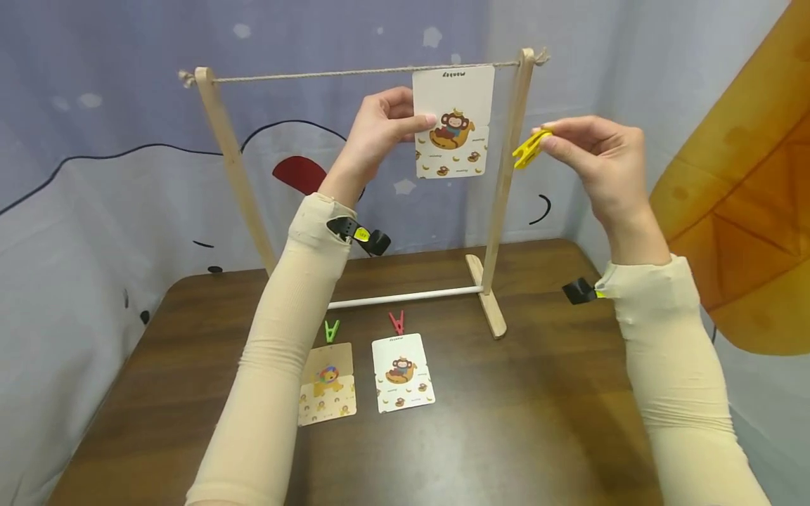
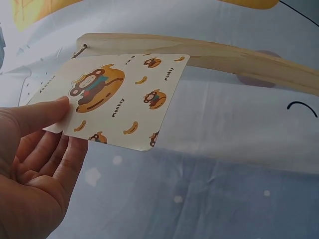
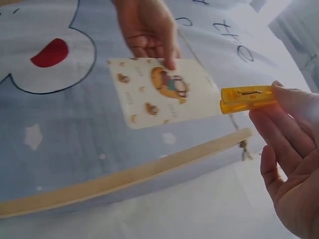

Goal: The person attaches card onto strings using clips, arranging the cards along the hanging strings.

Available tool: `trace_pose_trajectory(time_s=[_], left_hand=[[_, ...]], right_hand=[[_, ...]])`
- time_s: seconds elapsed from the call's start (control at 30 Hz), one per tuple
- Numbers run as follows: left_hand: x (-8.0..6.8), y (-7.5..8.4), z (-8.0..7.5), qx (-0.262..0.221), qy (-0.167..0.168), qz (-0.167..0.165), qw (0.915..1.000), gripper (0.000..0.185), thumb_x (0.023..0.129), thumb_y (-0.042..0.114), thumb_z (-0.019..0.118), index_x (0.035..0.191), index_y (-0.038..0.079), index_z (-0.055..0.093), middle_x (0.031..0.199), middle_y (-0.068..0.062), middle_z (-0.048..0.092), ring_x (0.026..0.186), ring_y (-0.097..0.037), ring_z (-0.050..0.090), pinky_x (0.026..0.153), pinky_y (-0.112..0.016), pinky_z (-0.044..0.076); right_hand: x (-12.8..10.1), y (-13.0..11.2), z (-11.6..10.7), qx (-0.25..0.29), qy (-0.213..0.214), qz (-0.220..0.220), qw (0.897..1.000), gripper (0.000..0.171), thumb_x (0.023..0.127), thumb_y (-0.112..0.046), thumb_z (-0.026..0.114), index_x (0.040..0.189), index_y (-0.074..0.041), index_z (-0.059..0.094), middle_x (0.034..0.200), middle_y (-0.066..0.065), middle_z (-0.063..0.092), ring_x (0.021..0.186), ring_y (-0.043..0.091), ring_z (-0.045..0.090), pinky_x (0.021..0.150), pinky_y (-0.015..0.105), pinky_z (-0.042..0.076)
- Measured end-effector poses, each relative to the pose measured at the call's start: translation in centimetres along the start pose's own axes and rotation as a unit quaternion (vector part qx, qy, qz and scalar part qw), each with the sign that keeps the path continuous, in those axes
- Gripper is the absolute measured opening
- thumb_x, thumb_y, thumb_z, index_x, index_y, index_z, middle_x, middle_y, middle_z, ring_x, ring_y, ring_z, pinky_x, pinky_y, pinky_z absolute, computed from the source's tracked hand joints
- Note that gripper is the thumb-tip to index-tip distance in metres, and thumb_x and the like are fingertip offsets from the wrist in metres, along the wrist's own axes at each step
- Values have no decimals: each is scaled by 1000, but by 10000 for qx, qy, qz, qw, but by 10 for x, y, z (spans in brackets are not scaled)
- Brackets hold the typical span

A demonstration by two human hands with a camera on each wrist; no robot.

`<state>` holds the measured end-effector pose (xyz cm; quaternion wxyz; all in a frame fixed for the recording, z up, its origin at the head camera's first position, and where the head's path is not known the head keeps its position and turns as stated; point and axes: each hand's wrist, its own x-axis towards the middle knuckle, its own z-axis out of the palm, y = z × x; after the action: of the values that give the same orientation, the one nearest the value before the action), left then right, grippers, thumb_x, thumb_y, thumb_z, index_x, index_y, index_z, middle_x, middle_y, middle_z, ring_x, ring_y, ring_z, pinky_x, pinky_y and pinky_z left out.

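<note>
My left hand (image 1: pixel 382 130) pinches the left edge of a monkey card (image 1: pixel 453 121) and holds it up against the string (image 1: pixel 316 73) of a wooden rack (image 1: pixel 230 161). In the left wrist view the thumb (image 2: pixel 37 113) lies on the card's (image 2: pixel 119 99) face with fingers behind it. To the right of the rack's right post (image 1: pixel 506 176), my right hand (image 1: pixel 591 158) pinches a yellow clothespin (image 1: pixel 528 149). The right wrist view shows the clothespin (image 3: pixel 246 98) close to the card's (image 3: pixel 164 92) edge, apart from it.
On the brown table (image 1: pixel 538 422) lie a lion card (image 1: pixel 328 384) below a green clothespin (image 1: pixel 332 330) and a second monkey card (image 1: pixel 402 372) below a red clothespin (image 1: pixel 396 322). A white rod (image 1: pixel 405 298) joins the rack's feet. A printed cloth backdrop (image 1: pixel 114 140) hangs behind.
</note>
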<state>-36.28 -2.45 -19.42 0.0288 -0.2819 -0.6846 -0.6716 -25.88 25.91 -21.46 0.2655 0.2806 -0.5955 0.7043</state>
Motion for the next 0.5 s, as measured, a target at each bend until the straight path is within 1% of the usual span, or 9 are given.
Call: trace_pose_trajectory(time_s=[0.1, 0.13, 0.17, 0.2, 0.27, 0.37, 0.4, 0.5], left_hand=[[1, 0, 7, -20, -110, -6, 9999, 19, 86, 6, 79, 103, 5, 71, 97, -9, 75, 95, -24, 68, 85, -37, 51], [1, 1, 8, -19, -121, -31, 9999, 19, 86, 6, 79, 103, 5, 71, 97, -9, 75, 95, -24, 68, 85, -37, 51], [1, 2, 9, -28, -117, -48, 9999, 20, 86, 6, 79, 103, 5, 71, 97, -9, 75, 94, -24, 68, 85, -37, 51], [1, 3, 9, -25, -104, -50, 9999, 20, 86, 6, 79, 104, 5, 71, 97, -9, 75, 94, -24, 68, 84, -37, 51], [1, 5, 9, 17, -82, -36, 10000, 20, 86, 6, 79, 104, 5, 71, 97, -9, 75, 94, -24, 68, 84, -36, 50], [1, 8, 8, 69, -68, -4, 10000, 20, 86, 6, 79, 105, 5, 71, 98, -9, 75, 95, -24, 68, 84, -36, 50], [1, 8, 8, 90, -66, 8, 9999, 20, 86, 6, 79, 105, 5, 71, 98, -9, 75, 95, -23, 68, 85, -36, 50], [1, 9, 7, 118, -79, 39, 9999, 20, 86, 7, 79, 105, 5, 71, 98, -8, 75, 96, -23, 68, 86, -36, 50]], right_hand=[[17, -15, 0, -139, 138, -442, 9988, 17, 81, 14, 77, 95, 20, 69, 91, 19, 75, 82, 24, 72, 84, 29, 55], [24, -20, 1, -135, 185, -518, 9984, 17, 80, 14, 78, 93, 20, 69, 90, 19, 75, 82, 24, 72, 84, 29, 55], [31, -24, 3, -324, 133, -750, 9966, 17, 81, 13, 77, 93, 20, 69, 90, 20, 75, 82, 24, 72, 84, 30, 55], [39, -28, 5, -312, 138, -803, 9962, 17, 80, 13, 78, 93, 20, 69, 89, 20, 75, 82, 25, 72, 84, 30, 55], [54, -35, 11, -485, 43, -1021, 9936, 15, 81, 12, 77, 92, 20, 70, 89, 20, 75, 82, 25, 71, 83, 30, 55], [76, -44, 20, -532, -88, -986, 9937, 14, 82, 12, 76, 94, 17, 71, 90, 19, 75, 79, 24, 68, 81, 28, 52], [82, -48, 23, -371, -35, -755, 9964, 16, 80, 13, 77, 94, 16, 71, 89, 18, 75, 78, 24, 66, 80, 28, 51], [97, -54, 31, -497, 13, -378, 9980, 19, 79, 10, 80, 96, 7, 73, 92, 13, 74, 80, 22, 61, 80, 29, 47]])
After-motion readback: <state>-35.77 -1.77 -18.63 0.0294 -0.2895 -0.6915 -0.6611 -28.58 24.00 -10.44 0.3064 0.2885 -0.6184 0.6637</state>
